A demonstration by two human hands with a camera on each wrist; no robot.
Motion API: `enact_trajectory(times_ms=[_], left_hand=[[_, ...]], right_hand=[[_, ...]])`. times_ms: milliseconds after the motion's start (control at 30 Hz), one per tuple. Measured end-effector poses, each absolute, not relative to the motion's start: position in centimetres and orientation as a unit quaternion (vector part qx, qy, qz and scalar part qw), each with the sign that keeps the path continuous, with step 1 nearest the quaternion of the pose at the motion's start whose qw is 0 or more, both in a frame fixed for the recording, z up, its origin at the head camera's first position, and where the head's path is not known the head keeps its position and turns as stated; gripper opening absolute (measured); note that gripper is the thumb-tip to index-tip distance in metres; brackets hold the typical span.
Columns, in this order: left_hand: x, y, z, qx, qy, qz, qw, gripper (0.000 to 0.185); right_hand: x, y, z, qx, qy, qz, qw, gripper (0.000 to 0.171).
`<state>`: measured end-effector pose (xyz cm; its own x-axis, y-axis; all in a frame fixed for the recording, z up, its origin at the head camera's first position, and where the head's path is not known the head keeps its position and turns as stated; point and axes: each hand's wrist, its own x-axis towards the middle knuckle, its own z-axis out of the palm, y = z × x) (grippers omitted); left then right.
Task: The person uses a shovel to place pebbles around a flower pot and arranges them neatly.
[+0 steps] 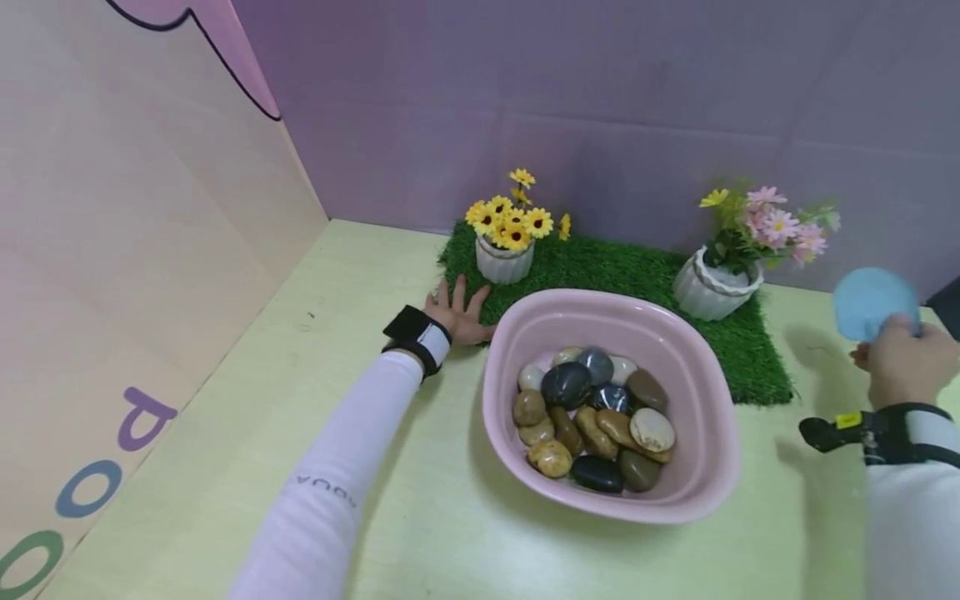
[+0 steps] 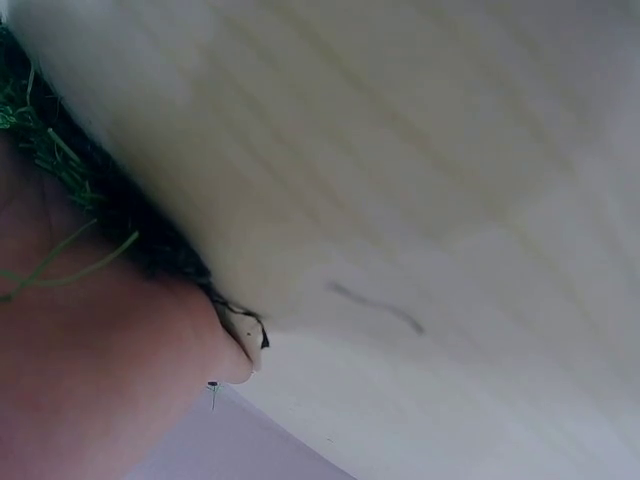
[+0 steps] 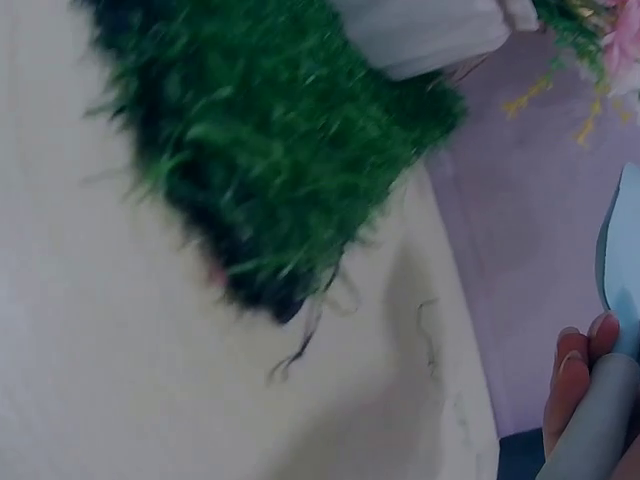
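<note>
My left hand (image 1: 459, 318), fingers spread, rests at the left edge of the green grass mat (image 1: 615, 268), beside the pink basin (image 1: 722, 442). Smooth stones (image 1: 596, 427) in black, brown and cream lie inside the basin. Raised off to the right of the basin, my right hand (image 1: 909, 362) grips a light-blue tool (image 1: 870, 298) with a rounded, flat-looking head. In the right wrist view, fingers (image 3: 568, 385) curl round its thick handle (image 3: 595, 415). The left wrist view has part of that hand (image 2: 100, 370) against the mat's edge.
Yellow flowers in a white pot (image 1: 504, 262) stand on the mat behind my left hand. Another white pot (image 1: 712, 287) with pink flowers is at the mat's right part. A purple wall (image 1: 637, 100) rises behind the pale wooden table (image 1: 427, 517); a decorated panel (image 1: 135, 233) borders the left.
</note>
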<state>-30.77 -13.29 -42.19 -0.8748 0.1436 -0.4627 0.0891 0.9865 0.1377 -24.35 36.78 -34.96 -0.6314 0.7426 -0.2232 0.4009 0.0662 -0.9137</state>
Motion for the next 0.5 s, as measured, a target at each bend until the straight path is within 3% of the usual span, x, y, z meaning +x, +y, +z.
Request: enact_trajectory(times_ms=[167,500], left_hand=[[-30.7,-13.3,-42.1,0.064,0.967,0.043,0.242,0.079],[-30.7,-13.4,-42.3,0.070,0.966,0.055,0.242,0.081]], right_hand=[[-24.7,35.5,-33.9,-0.365,-0.681,0.603,0.200,0.012],[-25.1,33.5,-31.6,-0.293,-0.690,0.627,0.212,0.023]])
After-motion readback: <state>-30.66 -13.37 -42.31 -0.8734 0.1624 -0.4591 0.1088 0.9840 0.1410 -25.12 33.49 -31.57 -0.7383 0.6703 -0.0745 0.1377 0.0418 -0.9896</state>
